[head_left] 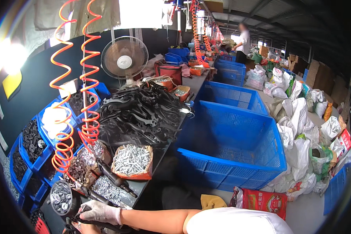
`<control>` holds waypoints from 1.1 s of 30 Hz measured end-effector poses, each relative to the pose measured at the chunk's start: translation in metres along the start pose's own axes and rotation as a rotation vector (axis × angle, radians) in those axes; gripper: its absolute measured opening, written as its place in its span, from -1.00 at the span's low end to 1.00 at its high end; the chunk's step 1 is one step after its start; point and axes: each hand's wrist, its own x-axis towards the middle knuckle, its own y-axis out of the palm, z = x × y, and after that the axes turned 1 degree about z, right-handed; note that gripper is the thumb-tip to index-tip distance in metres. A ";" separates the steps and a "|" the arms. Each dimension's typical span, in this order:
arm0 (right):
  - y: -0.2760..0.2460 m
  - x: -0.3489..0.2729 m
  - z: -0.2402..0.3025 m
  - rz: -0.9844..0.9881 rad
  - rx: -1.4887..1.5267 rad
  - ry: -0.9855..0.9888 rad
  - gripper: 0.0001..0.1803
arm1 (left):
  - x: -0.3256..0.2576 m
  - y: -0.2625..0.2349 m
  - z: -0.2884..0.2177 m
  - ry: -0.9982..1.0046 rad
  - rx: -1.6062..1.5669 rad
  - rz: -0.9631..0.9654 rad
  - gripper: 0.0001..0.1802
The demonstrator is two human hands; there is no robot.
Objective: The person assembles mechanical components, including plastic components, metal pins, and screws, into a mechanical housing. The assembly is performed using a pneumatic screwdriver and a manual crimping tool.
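At the lower left edge, my right hand point(99, 212), in a white knit glove, is closed around a black part point(107, 225) whose kind I cannot make out. Just below it, my left hand point(87, 229) shows a few curled fingers against the same part; the picture's edge cuts off the rest. A round metal cup of washers point(61, 197) stands beside the gloved hand. Small silver nuts point(105, 188) lie loose beyond it, next to a black power screwdriver point(115, 177). An orange box of silver bolts point(132, 160) sits farther along the bench.
Black lever-like parts point(140, 113) are heaped on the bench before a fan point(124, 58). Orange coiled hoses point(62, 128) hang over blue bins point(39, 156). Blue crates point(230, 171) line the bench's right side, near sacks point(296, 136). Another person point(243, 41) stands far off.
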 end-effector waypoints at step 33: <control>-0.001 0.000 -0.044 -0.253 0.048 -0.096 -0.71 | 0.022 -0.062 -0.068 -0.432 -0.714 -0.268 -0.85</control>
